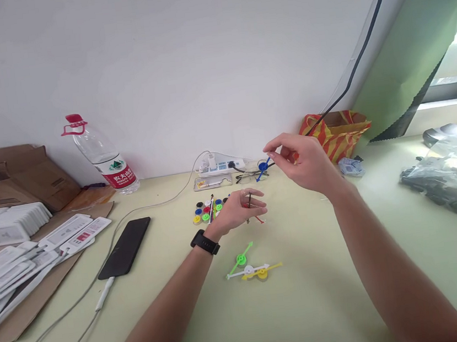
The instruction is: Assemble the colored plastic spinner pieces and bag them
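My right hand [304, 161] is raised, its thumb and index finger pinching one end of a blue arrow spinner [263, 167], which hangs tilted with its round hub in the middle. Lower and to the left, my left hand [241, 208], a black watch on its wrist, curls around a black arrow piece [250, 199] and a red arrow piece [260, 220], partly hidden by the fingers. Nearer me on the table lie a green arrow spinner [241, 259], a white one [248, 271] and a yellow one [262, 273], close together. Coloured round caps [205, 217] and loose arrows sit beside my left hand.
Behind the hands are a power strip [222, 166], a small tray [212, 182] and glasses [246, 178]. A water bottle [109, 163], a cabled phone [125, 247], cardboard box [21, 180] and stacked white labels [19, 263] stand left. At right are a striped bag [339, 138] and plastic-wrapped items [454, 176].
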Tool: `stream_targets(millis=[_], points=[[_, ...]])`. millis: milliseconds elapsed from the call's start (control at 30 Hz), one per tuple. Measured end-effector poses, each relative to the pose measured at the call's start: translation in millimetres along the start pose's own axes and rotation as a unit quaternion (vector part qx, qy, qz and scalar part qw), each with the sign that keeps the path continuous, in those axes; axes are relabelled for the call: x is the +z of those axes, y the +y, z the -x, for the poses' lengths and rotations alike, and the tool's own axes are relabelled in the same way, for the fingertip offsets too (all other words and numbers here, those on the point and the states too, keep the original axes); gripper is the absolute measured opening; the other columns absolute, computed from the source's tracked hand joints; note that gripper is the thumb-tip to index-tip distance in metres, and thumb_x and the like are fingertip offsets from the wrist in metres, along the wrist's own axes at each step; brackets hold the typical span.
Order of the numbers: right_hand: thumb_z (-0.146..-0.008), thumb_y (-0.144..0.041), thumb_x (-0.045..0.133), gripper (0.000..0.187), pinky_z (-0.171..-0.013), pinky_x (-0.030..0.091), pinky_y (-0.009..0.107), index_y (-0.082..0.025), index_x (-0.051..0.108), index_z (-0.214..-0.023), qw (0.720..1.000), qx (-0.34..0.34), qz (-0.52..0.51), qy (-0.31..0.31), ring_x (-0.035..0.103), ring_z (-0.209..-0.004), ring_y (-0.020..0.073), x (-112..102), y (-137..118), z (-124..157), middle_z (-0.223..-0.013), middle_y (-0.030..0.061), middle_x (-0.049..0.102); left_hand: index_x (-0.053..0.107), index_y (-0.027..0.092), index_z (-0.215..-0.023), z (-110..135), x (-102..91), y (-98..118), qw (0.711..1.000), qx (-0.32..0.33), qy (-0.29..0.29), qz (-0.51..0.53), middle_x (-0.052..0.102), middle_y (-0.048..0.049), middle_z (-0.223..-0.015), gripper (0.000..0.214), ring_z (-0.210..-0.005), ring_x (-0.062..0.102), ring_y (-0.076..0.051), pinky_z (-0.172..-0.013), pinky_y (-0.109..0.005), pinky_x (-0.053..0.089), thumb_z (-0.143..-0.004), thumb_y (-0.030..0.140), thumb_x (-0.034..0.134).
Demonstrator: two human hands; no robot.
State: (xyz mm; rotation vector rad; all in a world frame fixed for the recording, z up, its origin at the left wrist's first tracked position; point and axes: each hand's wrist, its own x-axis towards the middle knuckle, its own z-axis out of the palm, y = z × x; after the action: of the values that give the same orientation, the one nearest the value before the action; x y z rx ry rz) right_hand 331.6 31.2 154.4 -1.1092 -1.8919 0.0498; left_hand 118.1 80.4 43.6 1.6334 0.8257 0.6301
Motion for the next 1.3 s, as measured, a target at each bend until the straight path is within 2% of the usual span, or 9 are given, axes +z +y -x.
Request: stream_targets(millis=[67, 267, 333, 533, 733, 933, 1133, 1200, 1300], points=[[-0.095, -0.028, 0.055, 0.019, -0.066, 0.047, 0.033, -0.022, 0.071, -0.104, 1.000, 0.017, 0.016, -0.009, 0.059, -0.068, 0.0189, -4.4, -4.2, 0.5, -0.096, 0.0071, 0.074, 0.068, 0.019, -0.121, 0.1, -0.1, 0.2, 1.000, 0.002, 0.002, 0.003, 0.079, -0.0158, -0.110, 0.055, -0.094, 0.075, -0.027, -0.073, -0.034, 0.053, -0.075, 0.039, 0.090], [-0.093, -0.022, 0.051, 0.021, -0.065, 0.042, 0.031, -0.023, 0.071, -0.100, 0.986, 0.027, 0.039, -0.159, 0.059, -0.069, 0.0187, -3.8, -3.9, 3.3, -0.093, 0.0053, 0.074, 0.070, 0.020, -0.119, 0.1, 0.4, -0.5, 1.000, 0.027, 0.003, 0.010, 0.079, -0.0156, -0.107, 0.050, -0.096, 0.075, -0.028, -0.072, -0.033, 0.053, -0.077, 0.039, 0.089], [-0.092, -0.019, 0.051, 0.022, -0.063, 0.040, 0.030, -0.023, 0.071, -0.100, 0.981, 0.033, 0.050, -0.184, 0.056, -0.067, 0.0178, 0.3, -2.4, 3.9, -0.090, 0.0039, 0.073, 0.071, 0.019, -0.118, -0.3, 1.6, -1.3, 0.999, 0.030, 0.001, 0.020, 0.079, -0.0159, -0.107, 0.049, -0.098, 0.075, -0.028, -0.075, -0.035, 0.055, -0.077, 0.039, 0.089], [-0.092, -0.018, 0.050, 0.021, -0.065, 0.040, 0.029, -0.023, 0.069, -0.100, 0.988, 0.015, 0.025, -0.155, 0.056, -0.069, 0.0166, -2.4, -7.8, 4.2, -0.093, 0.0024, 0.073, 0.070, 0.020, -0.118, -0.8, 4.2, -1.5, 0.999, 0.023, 0.004, 0.032, 0.079, -0.0145, -0.106, 0.050, -0.092, 0.075, -0.027, -0.077, -0.037, 0.057, -0.077, 0.040, 0.089], [-0.090, -0.016, 0.050, 0.023, -0.063, 0.036, 0.030, -0.025, 0.070, -0.099, 0.974, 0.036, 0.082, -0.207, 0.054, -0.068, 0.0168, 0.0, -1.5, 4.7, -0.094, 0.0023, 0.072, 0.069, 0.020, -0.121, -0.2, 5.2, -1.9, 0.999, 0.023, -0.022, 0.028, 0.078, -0.0151, -0.109, 0.049, -0.099, 0.074, -0.027, -0.082, -0.038, 0.057, -0.080, 0.039, 0.088], [-0.089, -0.016, 0.049, 0.026, -0.059, 0.034, 0.028, -0.027, 0.069, -0.102, 0.956, 0.065, 0.065, -0.280, 0.054, -0.067, 0.0167, 0.7, 3.0, 7.1, -0.079, 0.0003, 0.067, 0.070, 0.021, -0.122, -1.2, 8.1, -3.7, 0.999, 0.027, -0.030, 0.032, 0.079, -0.0137, -0.106, 0.049, -0.097, 0.074, -0.026, -0.081, -0.036, 0.056, -0.080, 0.039, 0.087], [-0.089, -0.016, 0.051, 0.027, -0.061, 0.037, 0.029, -0.026, 0.069, -0.107, 0.942, 0.089, 0.074, -0.315, 0.059, -0.074, 0.0186, 1.2, 10.0, 9.0, -0.088, 0.0030, 0.070, 0.070, 0.019, -0.121, -1.3, 9.2, -6.3, 0.998, 0.029, -0.048, 0.031, 0.079, -0.0147, -0.104, 0.049, -0.092, 0.075, -0.026, -0.078, -0.036, 0.057, -0.080, 0.040, 0.087], [-0.091, -0.018, 0.051, 0.024, -0.064, 0.039, 0.030, -0.026, 0.069, -0.104, 0.945, 0.088, 0.078, -0.306, 0.060, -0.075, 0.0188, 1.0, 11.5, 8.6, -0.093, 0.0037, 0.071, 0.070, 0.018, -0.121, -1.7, 8.9, -7.1, 0.998, 0.026, -0.049, 0.030, 0.079, -0.0156, -0.106, 0.050, -0.090, 0.075, -0.025, -0.079, -0.037, 0.057, -0.079, 0.041, 0.087], [-0.092, -0.026, 0.057, 0.013, -0.071, 0.042, 0.032, -0.025, 0.066, -0.101, 0.966, 0.064, 0.095, -0.233, 0.060, -0.085, 0.0206, -2.2, 14.5, 7.4, -0.105, 0.0050, 0.070, 0.069, 0.019, -0.121, -1.9, 8.5, -6.9, 0.998, 0.021, -0.040, 0.034, 0.079, -0.0160, -0.108, 0.052, -0.093, 0.074, -0.025, -0.081, -0.037, 0.057, -0.078, 0.041, 0.088]])
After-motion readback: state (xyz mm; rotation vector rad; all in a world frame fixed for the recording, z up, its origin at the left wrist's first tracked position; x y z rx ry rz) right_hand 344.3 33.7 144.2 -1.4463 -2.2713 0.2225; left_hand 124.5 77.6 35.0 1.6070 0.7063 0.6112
